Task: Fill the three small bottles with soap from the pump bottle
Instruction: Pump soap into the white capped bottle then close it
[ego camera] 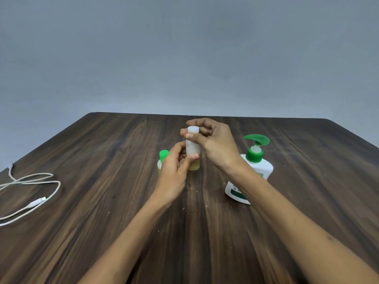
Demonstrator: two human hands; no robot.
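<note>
- Both hands meet above the middle of the tabletop (114,201), and between them stands a small white bottle (193,149), upright, its long axis running straight up from the left hand (174,173) to the right hand (213,144).
- Left hand grips the bottle's lower body, thumb across the front and fingers curled behind; a yellowish band of soap shows at the base just beside the thumb.
- Right hand sits directly over it, thumb and fingertips pinching the white cap (193,129) from the right side. Whether the cap is being tightened or loosened cannot be told; since there is soap inside, closing seems the likelier step.
- Pump bottle (249,173), white with a green pump head, stands under and beyond the right wrist, nearer that hand than the left, its spout pointing away from the held bottle.
- A second small bottle with a green cap (163,155) stands just behind the left hand's knuckles, half hidden by them; it looks capped and holds something pale.
- A third small bottle is not visible.
- Far to the left of the left hand lies a white cable (30,187), well apart from the work.
</note>
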